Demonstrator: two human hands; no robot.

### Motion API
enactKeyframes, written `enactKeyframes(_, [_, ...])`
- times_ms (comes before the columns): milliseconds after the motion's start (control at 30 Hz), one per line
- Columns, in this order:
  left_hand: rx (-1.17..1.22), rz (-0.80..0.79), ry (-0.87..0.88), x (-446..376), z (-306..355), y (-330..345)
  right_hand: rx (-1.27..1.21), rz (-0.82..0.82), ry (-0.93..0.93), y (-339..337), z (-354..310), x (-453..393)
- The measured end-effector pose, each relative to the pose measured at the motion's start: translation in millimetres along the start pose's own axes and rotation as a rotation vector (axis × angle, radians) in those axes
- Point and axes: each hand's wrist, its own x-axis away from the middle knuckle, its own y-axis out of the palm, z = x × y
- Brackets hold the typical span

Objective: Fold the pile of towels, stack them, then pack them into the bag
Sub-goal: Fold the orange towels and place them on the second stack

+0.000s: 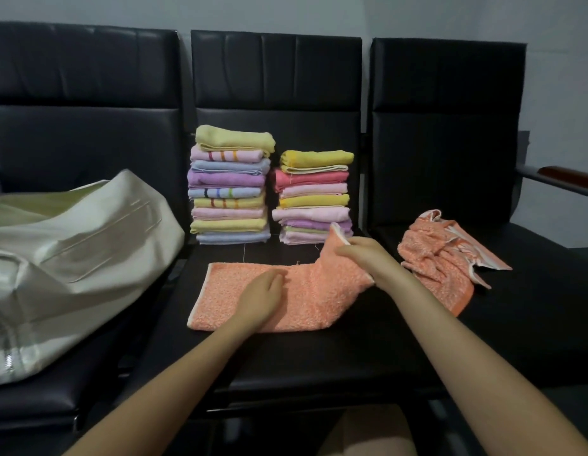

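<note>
Orange towel [279,297] lies flat on the middle seat [319,357], directly under both hands. Left hand [261,296] rests on the cloth near its middle, fingers straight, pressing it down. Right hand [365,255] pinches the towel's right end and has it lifted off the seat, the white-edged corner raised just above the fingers. The hands are apart.

Risks, as judged: if the lifted end is carried over without matching the edges, the fold will come out skewed and sit badly on a stack. If the left hand eases off, the whole towel could drag along the smooth seat. The raised corner is close to the shorter stack [314,197] beyond the right hand; a wide swing could knock its lower layers.

Surroundings: a taller stack [230,185] stands beyond the left hand, just beside the shorter one. A second orange towel [440,258], crumpled and unfolded, lies right of the right hand on the next seat. The white bag [72,258] slumps left of the left hand; its opening is not clearly shown. Nothing lies between the hands and the stacks.
</note>
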Motion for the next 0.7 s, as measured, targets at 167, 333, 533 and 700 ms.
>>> enactKeyframes(167, [0.423,0.071,-0.160,6.2,7.5,-14.8,0.051,-0.329,-0.056,52.3,9.9,12.1])
enactKeyframes(333, [0.427,-0.042,-0.268,-5.3,11.2,-18.6,0.393,-0.004,-0.441,68.1,46.4,13.1])
enactKeyframes(533, [-0.018,-0.090,-0.127,-11.7,5.4,-25.9,0.616,-0.150,-0.269,72.1,67.1,5.4])
enactKeyframes(700, [-0.473,-0.055,0.012,3.1,-16.0,-13.0,0.607,-0.089,-0.209,75.2,67.2,5.2])
